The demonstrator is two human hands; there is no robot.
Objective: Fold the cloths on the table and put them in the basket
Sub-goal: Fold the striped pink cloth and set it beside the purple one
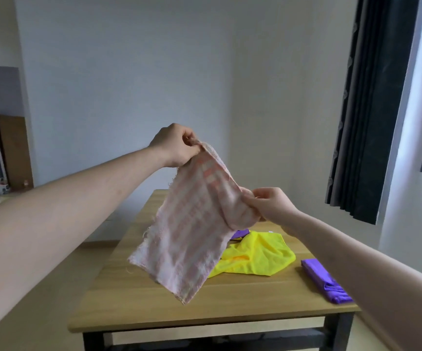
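Hands, L [177, 148] + R [268, 203], pinch frayed, prob. woven pink cloth [189, 234].

Hanging in the air above the table [154, 300]: the held cloth [189, 236], draping down in front of the table's middle. Pinching its upper corner, high and to the left: the left hand [177, 148]. Gripping its other upper edge, lower and to the right: the right hand [270, 203]. Lying on the table behind and right of the held cloth, partly hidden by it: the crumpled cloth [258, 257]. Peeking out just behind that heap, touching it: the cloth corner [240, 234]. Resting near the table's right edge, apart from the heap and passing under the right forearm: the folded cloth [323, 279]. Hanging at far right, beyond the table: the curtain [371, 110]. Leaning against the wall at far left: the board [15, 153].
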